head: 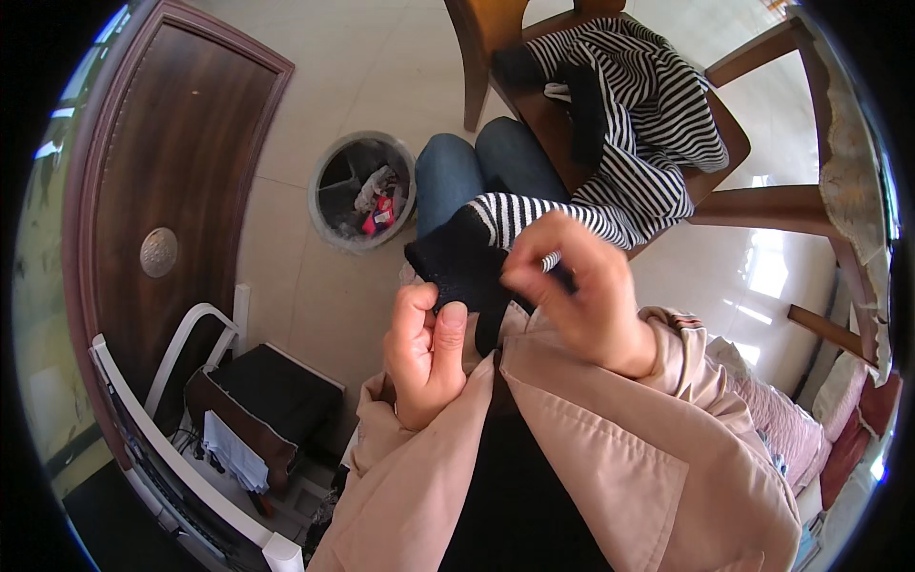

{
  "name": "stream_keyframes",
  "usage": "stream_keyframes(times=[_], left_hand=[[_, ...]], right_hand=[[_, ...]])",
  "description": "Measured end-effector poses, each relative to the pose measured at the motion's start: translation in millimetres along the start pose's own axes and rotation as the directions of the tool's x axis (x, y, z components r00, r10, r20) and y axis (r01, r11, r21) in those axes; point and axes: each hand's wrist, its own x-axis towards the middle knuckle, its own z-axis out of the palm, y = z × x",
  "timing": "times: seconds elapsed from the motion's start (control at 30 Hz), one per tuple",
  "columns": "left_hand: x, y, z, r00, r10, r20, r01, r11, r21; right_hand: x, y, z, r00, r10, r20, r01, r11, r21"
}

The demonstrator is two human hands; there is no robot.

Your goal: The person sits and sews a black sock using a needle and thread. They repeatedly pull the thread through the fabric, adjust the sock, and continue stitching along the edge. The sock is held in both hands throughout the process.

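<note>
A black-and-white striped knit garment (643, 129) lies across a wooden chair seat, one striped part reaching over to my lap. Between thumb and forefinger, my left hand (429, 350) pinches the edge of its black knit cuff (465, 250). Fine pale threads or lint show on the cuff by the thumb. My right hand (579, 293) is raised just right of the cuff, fingers curled and thumb near the forefinger. It is blurred, and whether it holds something small cannot be made out. Some striped cloth shows behind its fingers.
A lined waste bin (322, 222) with crumpled wrappers stands left of my knees (447, 171). The wooden chair (722, 157) is ahead to the right. At left are a dark wooden door (193, 121), a white metal frame (193, 443) and a black-topped box (279, 390).
</note>
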Motion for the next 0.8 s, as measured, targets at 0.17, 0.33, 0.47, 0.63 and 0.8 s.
stream_keyframes(times=[0.17, 0.33, 0.47, 0.63, 0.8], left_hand=[[-2.7, 1.1, -0.1, 1.000, -0.012, -0.024, 0.011, 0.999, -0.047], [-1.1, -3.4, -2.8, 0.999, 0.046, -0.002, -0.046, 0.998, 0.053], [-3.2, 2.8, -3.8, 0.999, 0.042, 0.034, -0.044, 0.997, 0.064], [-2.9, 0.1, -2.0, 0.999, 0.033, 0.039, -0.035, 0.998, 0.056], [-3.6, -5.3, -2.9, 0.999, 0.049, -0.014, -0.047, 0.996, 0.079]], right_hand=[[-2.3, 0.7, 13.1, 0.991, -0.125, 0.047, 0.130, 0.985, -0.116], [1.9, 2.3, 17.5, 0.987, -0.161, 0.006, 0.158, 0.961, -0.225], [4.2, 6.6, 7.4, 0.977, 0.057, -0.204, -0.088, 0.985, -0.146], [0.6, 0.1, 10.9, 0.986, -0.169, 0.001, 0.168, 0.983, -0.075], [-0.3, -1.7, 15.5, 0.989, -0.146, 0.038, 0.149, 0.982, -0.115]])
